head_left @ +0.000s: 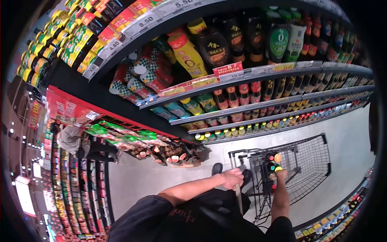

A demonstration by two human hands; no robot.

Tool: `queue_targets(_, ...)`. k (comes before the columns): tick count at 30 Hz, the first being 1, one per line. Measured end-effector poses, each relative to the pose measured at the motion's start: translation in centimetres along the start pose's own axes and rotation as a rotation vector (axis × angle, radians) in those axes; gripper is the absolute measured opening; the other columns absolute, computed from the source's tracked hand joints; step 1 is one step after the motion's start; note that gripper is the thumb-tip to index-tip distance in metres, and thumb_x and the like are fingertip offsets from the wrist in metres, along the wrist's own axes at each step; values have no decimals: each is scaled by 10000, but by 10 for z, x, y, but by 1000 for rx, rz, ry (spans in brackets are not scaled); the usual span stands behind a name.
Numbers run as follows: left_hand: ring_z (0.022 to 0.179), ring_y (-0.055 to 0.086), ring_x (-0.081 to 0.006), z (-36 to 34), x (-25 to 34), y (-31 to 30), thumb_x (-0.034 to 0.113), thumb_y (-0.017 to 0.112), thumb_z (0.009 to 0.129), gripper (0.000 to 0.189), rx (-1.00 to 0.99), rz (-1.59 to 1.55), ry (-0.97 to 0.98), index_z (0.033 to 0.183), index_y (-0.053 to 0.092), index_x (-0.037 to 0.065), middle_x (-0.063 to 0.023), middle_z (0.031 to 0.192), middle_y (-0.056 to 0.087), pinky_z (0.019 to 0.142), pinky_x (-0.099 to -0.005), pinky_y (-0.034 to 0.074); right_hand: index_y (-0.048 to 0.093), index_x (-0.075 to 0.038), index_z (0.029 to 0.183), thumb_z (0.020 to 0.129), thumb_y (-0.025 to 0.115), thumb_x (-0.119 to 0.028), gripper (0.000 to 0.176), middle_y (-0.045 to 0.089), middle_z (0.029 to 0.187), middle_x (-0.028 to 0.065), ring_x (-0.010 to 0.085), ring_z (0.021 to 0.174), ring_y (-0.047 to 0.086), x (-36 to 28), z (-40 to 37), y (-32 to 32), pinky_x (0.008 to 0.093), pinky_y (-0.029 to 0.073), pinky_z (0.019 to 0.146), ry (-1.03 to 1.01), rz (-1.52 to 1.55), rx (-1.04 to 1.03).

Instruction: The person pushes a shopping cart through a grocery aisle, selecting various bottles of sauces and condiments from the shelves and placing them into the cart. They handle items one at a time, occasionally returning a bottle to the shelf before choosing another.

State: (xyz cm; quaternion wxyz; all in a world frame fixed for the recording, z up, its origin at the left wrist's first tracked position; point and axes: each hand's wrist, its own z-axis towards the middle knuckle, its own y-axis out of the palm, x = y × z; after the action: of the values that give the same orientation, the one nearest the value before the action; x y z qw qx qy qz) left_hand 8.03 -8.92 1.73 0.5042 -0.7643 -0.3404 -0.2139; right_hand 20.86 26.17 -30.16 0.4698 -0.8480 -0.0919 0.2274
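Observation:
My left hand (232, 178) rests over the handle (234, 161) of a black wire shopping cart (308, 161), with its fingers closed about the bar. Several bottles with coloured caps stand together in the near part of the cart. Among them are one with an orange cap (277, 157) and one with a green cap (272, 167). My right hand (281, 174) reaches into this group and is closed at a yellow-capped bottle (278, 169). Most of that bottle's body is hidden by the hand and its neighbours.
Ahead runs a curved shelf (242, 82) of sauce bottles with price tags. Red display racks with green-topped packs (141, 137) stand at the left. Another person (72, 139) is farther left, by more shelves. A further shelf (334, 218) lines the lower right.

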Motion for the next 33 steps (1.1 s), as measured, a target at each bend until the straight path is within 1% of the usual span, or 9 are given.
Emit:
queue_targets(2, 1053, 441, -221, 3, -8, 9, 287, 744, 661, 297, 31, 104, 53, 924, 668, 173, -16, 982, 544, 944, -375, 301, 461, 63, 1233, 789, 641, -137, 518, 591, 1185, 244, 390, 997, 637, -35, -19, -38, 407, 520, 846, 426, 459, 13)
queue_targets(4, 1050, 480, -234, 6, -22, 22, 346, 732, 673, 301, 119, 85, 158, 913, 674, 174, -18, 977, 570, 935, -395, 329, 451, 57, 1242, 789, 611, -106, 507, 568, 1203, 244, 375, 1090, 585, -74, -37, -85, 412, 486, 909, 274, 102, 47)
queue_targets(8, 1019, 504, -240, 7, -29, 27, 350, 729, 659, 266, 175, 159, 220, 854, 676, 177, -17, 943, 581, 917, -397, 344, 396, 84, 1294, 839, 518, -64, 494, 475, 1256, 277, 366, 1165, 492, -170, -90, -147, 477, 400, 998, -402, 392, 623)
queue_targets(11, 1046, 479, -226, 7, -33, 30, 344, 736, 654, 307, 148, 166, 257, 904, 670, 178, -18, 998, 577, 919, -404, 335, 492, -4, 1254, 872, 496, -35, 383, 535, 1195, 164, 302, 1076, 535, -307, -220, -229, 358, 432, 946, -740, 721, 177)
queue_targets(14, 1047, 492, -241, -3, -29, 23, 319, 727, 675, 339, 130, 191, 268, 976, 657, 180, -22, 1030, 571, 922, -397, 341, 601, -16, 1137, 863, 576, -18, 276, 605, 1093, 153, 270, 1004, 603, -432, -335, -272, 348, 488, 865, -1511, 425, 131)
queue_targets(17, 1104, 492, -264, -23, -16, 7, 277, 687, 715, 300, 108, 193, 162, 992, 664, 163, -50, 1038, 571, 978, -402, 340, 527, -63, 1243, 870, 592, -87, 380, 530, 1226, 179, 303, 991, 617, -531, -409, -273, 337, 534, 779, -1833, 288, -3)
queue_targets(21, 1191, 456, -261, -20, -54, 19, 281, 689, 716, 468, 266, 354, 225, 1159, 604, 160, -59, 1170, 544, 1058, -442, 308, 456, -78, 1278, 881, 580, -185, 429, 481, 1248, 192, 361, 804, 653, -642, -465, -246, 404, 555, 676, -1892, 136, 228)
queue_targets(25, 1353, 324, -215, -33, -57, 15, 303, 697, 733, 632, 202, 358, 153, 1323, 501, 187, -31, 1371, 451, 1125, -459, 253, 527, -45, 1069, 879, 579, -250, 285, 584, 988, 196, 337, 674, 646, -710, -477, -210, 432, 536, 597, -1660, -46, 496)
queue_targets(33, 1307, 370, -190, -35, -53, 8, 273, 676, 727, 522, 187, 320, 104, 1232, 568, 203, -8, 1282, 493, 1059, -496, 335, 495, -61, 1112, 739, 713, -268, 479, 515, 1036, 262, 407, 856, 623, -711, -483, -219, 469, 530, 743, -1695, -129, 263)
